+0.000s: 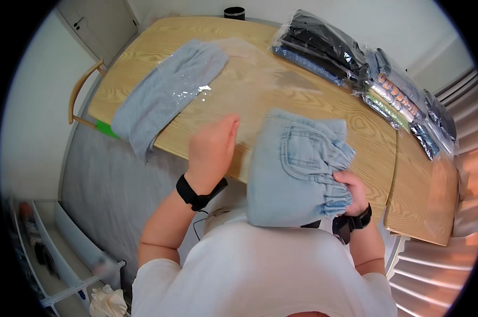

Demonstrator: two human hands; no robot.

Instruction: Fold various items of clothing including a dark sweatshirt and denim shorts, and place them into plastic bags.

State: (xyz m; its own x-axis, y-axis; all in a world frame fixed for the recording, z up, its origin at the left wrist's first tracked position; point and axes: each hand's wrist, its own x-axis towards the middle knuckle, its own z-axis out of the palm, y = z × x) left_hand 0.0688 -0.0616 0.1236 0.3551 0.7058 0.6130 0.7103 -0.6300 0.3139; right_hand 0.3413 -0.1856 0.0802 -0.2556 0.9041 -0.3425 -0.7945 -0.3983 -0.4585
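Note:
My right hand (350, 187) grips folded pale blue jeans (284, 185), with a gathered waistband and a pocket showing, held against my front near the table edge. My left hand (215, 148) is raised left of the jeans, fingers together and empty, with a black strap on the wrist. Beyond it, at the table's left, lies a long folded light grey-blue garment (154, 100), its lower end drooping over the edge. A clear plastic bag (239, 53) lies over and beside that garment's upper end.
Bagged dark and blue clothes (323, 42) are stacked along the back right of the wooden table (371, 174). A black cylinder (233, 13) stands behind it, a chair (77, 95) at left. Storage shelves (64, 253) stand lower left; a pleated curtain (434, 264) hangs at right.

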